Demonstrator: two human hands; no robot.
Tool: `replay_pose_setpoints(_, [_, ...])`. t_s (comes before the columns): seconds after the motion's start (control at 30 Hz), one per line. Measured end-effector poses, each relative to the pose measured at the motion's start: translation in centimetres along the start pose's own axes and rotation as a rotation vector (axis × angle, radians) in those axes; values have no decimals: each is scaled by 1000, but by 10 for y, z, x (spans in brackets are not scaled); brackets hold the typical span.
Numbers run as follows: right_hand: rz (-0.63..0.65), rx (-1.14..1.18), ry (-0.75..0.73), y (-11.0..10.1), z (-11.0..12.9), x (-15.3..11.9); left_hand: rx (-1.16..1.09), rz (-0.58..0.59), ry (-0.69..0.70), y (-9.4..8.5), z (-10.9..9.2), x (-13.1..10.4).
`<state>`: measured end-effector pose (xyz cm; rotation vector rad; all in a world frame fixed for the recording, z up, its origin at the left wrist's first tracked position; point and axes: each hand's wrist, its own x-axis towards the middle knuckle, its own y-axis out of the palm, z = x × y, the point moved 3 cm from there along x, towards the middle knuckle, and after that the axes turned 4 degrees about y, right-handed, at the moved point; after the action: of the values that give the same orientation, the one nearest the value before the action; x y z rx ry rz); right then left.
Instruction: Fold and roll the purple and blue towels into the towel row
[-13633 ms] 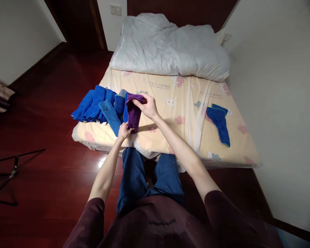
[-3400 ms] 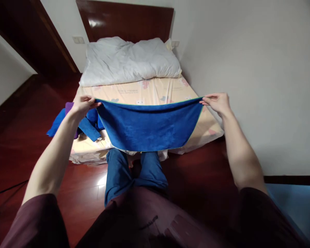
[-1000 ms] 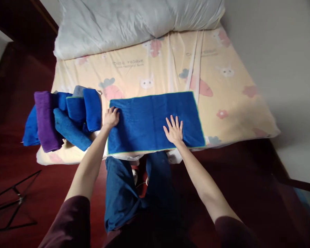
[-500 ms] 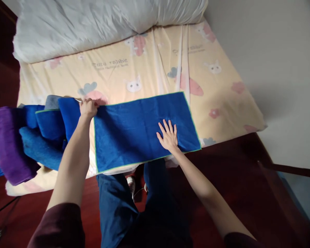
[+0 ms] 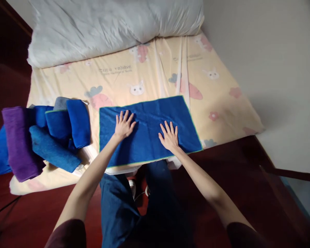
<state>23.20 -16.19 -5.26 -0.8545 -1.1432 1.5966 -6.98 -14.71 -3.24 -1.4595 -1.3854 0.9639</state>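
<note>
A blue cloth [image 5: 147,137] with a green edge lies spread out near the front edge of the bed. My left hand [image 5: 124,126] rests on its left part, palm down with the fingers apart. On the right part of the same cloth, my right hand [image 5: 169,137] lies flat, fingers spread. Neither hand holds anything. Left of the cloth is a pile of rolled or folded cloths: a purple one [image 5: 21,144], a blue roll [image 5: 79,123], a teal-blue roll [image 5: 54,150], a grey one [image 5: 60,103] and other blue pieces.
The bed [image 5: 222,100] has a yellowish sheet printed with rabbits and carrots. A grey-white quilt [image 5: 113,27] lies along its far side. A pale wall [image 5: 274,69] stands at the right. My legs are against the front edge, above a dark red floor [image 5: 222,172].
My left hand has left the cloth's upper left corner, moved right and opened flat on the cloth. The right hand stays nearly in place. The view has shifted slightly.
</note>
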Motion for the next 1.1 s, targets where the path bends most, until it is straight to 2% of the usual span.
replay_pose_setpoints(0.07, [2, 20, -23, -1, 15, 17, -16, 39, -17, 17, -10, 1])
replay_pose_setpoints(0.13, [16, 52, -89, 1, 36, 43, -12, 28, -38, 25, -10, 8])
replay_pose_setpoints(0.27, [133, 64, -155, 15, 70, 102, 11, -8, -48, 25, 0, 28])
replay_pose_setpoints(0.37, [129, 33, -150, 27, 78, 131, 31, -27, -56, 24, 3, 39])
replay_pose_setpoints(0.53, [105, 82, -179, 35, 65, 161, 30, -121, 18, 17, 5, 51])
replay_pose_setpoints(0.63, [95, 119, -193, 32, 47, 181, 39, -177, -72, 3, 25, 67])
replay_pose_setpoints(0.7, [78, 126, -182, 30, 36, 191, 82, -136, -143, -8, 43, 83])
replay_pose_setpoints(0.8, [51, 106, -179, 28, 29, 194, 150, 20, -111, -21, 60, 111])
replay_pose_setpoints(0.9, [30, 97, -184, 27, 31, 190, 177, 208, -117, -28, 65, 136])
replay_pose_setpoints(0.97, [11, 102, -187, 26, 33, 188, 187, 282, -149, -32, 64, 147])
replay_pose_setpoints(1.03, [-22, 112, -182, 23, 34, 187, 202, 248, -172, -36, 59, 151])
replay_pose_setpoints(1.1, [-62, 127, -198, 20, 36, 185, 213, 131, -197, -39, 49, 147])
